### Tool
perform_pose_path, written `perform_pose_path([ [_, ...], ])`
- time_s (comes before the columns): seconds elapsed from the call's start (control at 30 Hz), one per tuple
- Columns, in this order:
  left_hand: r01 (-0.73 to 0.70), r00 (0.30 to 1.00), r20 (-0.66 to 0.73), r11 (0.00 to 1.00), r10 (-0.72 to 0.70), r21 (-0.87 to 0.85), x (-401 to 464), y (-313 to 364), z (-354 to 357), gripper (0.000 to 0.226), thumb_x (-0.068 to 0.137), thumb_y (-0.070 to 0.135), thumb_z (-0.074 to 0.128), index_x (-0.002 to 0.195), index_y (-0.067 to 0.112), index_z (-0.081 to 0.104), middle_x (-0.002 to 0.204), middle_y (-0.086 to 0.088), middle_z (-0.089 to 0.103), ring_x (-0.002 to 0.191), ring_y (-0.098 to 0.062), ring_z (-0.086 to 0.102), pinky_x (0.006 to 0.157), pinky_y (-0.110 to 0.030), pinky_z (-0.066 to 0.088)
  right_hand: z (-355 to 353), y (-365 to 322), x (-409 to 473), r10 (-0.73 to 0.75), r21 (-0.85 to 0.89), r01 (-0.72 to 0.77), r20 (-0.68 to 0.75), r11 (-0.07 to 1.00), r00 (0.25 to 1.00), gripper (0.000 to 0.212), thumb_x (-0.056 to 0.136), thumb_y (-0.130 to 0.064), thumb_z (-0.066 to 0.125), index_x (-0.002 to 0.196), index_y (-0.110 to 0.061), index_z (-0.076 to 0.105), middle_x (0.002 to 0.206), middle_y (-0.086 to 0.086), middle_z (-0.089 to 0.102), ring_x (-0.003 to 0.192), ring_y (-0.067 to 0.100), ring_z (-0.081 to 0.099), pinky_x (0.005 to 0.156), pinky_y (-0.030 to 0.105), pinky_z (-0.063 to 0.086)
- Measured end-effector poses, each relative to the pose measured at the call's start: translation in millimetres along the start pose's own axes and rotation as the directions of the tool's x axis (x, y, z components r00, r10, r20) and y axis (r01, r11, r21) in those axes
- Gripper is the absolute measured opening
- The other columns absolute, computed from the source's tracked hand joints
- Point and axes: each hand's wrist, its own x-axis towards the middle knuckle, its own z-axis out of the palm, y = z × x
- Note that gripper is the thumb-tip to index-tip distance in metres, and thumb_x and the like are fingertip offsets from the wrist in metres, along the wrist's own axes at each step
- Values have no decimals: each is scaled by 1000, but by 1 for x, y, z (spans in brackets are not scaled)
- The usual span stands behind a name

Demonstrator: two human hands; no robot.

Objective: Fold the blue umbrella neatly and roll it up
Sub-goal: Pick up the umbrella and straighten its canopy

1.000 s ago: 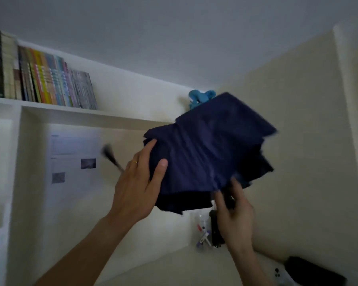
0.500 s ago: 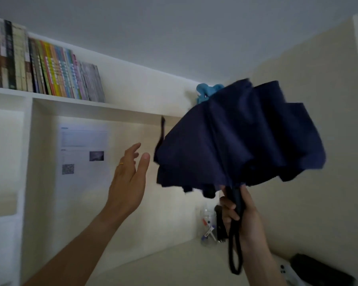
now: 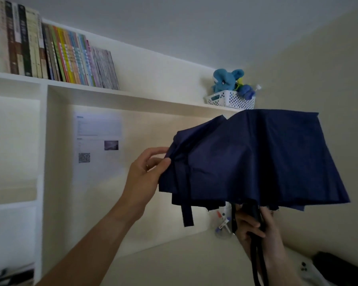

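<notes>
The dark blue umbrella [image 3: 256, 157] is held up in the air, its canopy collapsed and hanging loose in wide folds. My right hand [image 3: 254, 226] grips the black handle below the canopy, with the wrist strap dangling down past my wrist. My left hand [image 3: 145, 174] pinches the left edge of the fabric between thumb and fingers, next to the closing strap [image 3: 186, 211] that hangs straight down. The shaft and ribs are hidden under the cloth.
A white shelf [image 3: 132, 96] runs along the wall with a row of books [image 3: 50, 56] and a white basket [image 3: 229, 100] holding a blue plush toy [image 3: 225, 79]. A printed sheet [image 3: 97, 137] hangs on the wall. A clear pen cup [image 3: 223, 223] and a black object [image 3: 339, 267] rest on the desk.
My left hand let go of the bundled canopy, which dropped open into loose folds, then came back and pinched its left edge. The view tilted down, showing the basket.
</notes>
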Motion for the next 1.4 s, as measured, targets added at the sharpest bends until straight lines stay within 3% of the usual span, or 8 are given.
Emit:
perform_pose_path([
  [0.13,36,995,88,997,-42,75,3,-29,-10,45,105,0,45,127,36,60,88,-9,74,80,-19,71,73,-34,59,-34,15,-4,37,17,-36,-44,999,998,56,106,-37,23,129,0,58,123,13,65,83,13,62,66,21,53],
  [0.37,-155,976,211,857,55,491,-1,-118,-24,29,87,24,79,110,40,71,126,7,50,112,0,56,95,-17,48,-69,54,-16,-6,-37,-14,-490,999,872,55,59,-19,97,97,-3,61,90,14,67,36,8,42,28,16,36],
  [0.53,183,981,-91,968,-170,173,5,-162,-22,9,91,12,73,87,20,77,82,12,76,76,-3,69,70,-18,52,-112,79,-22,42,-40,-87,-631,995,775,62,51,-17,99,97,-2,61,86,13,67,34,8,40,27,18,35],
  [0.73,459,844,-243,878,-479,-137,16,-220,-22,14,85,9,80,97,6,74,95,-15,77,88,-28,72,73,-32,59,-155,134,-18,-5,-144,-217,-843,965,538,22,87,-13,67,104,-3,60,72,7,65,45,9,45,37,18,38],
  [1.0,630,718,-265,763,-644,-147,15,-283,-25,18,85,9,79,90,9,62,90,-15,76,69,-19,74,67,-27,58,-210,197,4,-100,-185,-367,-966,912,240,39,93,-16,68,125,-2,50,86,19,73,70,26,65,62,36,55],
  [1.17,632,731,-280,772,-622,-65,7,-299,-36,16,89,13,77,89,7,62,93,-18,77,73,-19,74,66,-24,58,-201,195,16,-35,-233,-732,-961,640,276,33,95,-30,66,111,-5,52,97,6,63,87,21,62,75,31,55],
  [1.27,564,793,-298,825,-531,31,2,-303,-43,14,89,10,77,94,5,64,89,-13,78,69,-18,74,68,-28,58,-191,170,18,2,-333,-938,-942,92,335,45,81,-48,74,97,-7,62,93,4,67,84,19,66,73,29,57],
  [1.4,470,873,-208,875,-441,117,-2,-302,-44,15,88,4,76,99,2,65,85,-13,78,65,-16,73,65,-26,56,-167,132,52,-223,-569,-754,-729,-328,647,41,76,-53,70,93,-15,73,87,1,75,83,19,70,81,37,59],
])
